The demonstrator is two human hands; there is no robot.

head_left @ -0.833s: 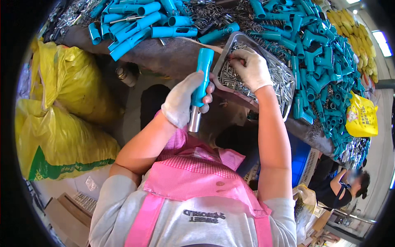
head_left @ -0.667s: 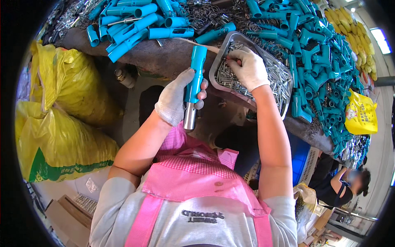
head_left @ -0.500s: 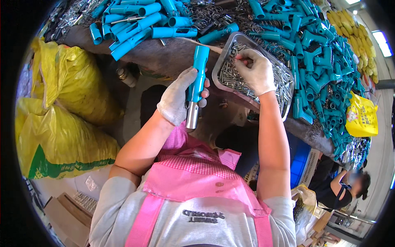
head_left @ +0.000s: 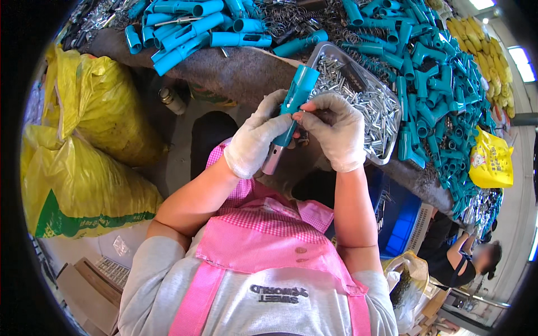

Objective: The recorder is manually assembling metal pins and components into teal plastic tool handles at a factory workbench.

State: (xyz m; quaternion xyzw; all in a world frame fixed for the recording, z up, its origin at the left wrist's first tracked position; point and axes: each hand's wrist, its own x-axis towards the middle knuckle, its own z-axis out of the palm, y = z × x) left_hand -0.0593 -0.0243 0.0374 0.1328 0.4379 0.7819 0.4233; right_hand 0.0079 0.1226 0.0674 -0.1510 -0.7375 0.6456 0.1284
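A teal plastic tube (head_left: pixel 303 82) with a shiny metal sleeve (head_left: pixel 272 160) at its lower end is held tilted in front of my chest. My gloved left hand (head_left: pixel 252 137) wraps round its middle. On the tube's right side, the thumb and fingertips of my gloved right hand (head_left: pixel 339 131) are pinched together; whatever is between them is too small to make out. Behind that hand lies a grey tray (head_left: pixel 316 53) of small metal pins (head_left: pixel 378 115), partly hidden by the hand and the tube.
Teal plastic parts (head_left: pixel 443 84) are heaped along the far table, with dark springs (head_left: pixel 288 22) among them. Yellow sacks (head_left: pixel 92 185) stand at left. A blue bin (head_left: pixel 406 224) sits below the table at right, and a person (head_left: pixel 462 260) is farther off. A yellow bag (head_left: pixel 491 159) hangs by the heap.
My right hand has left the pin tray and come left to the tube, its fingertips now against it. The tube has tilted, its upper end leaning right, still in my left hand.
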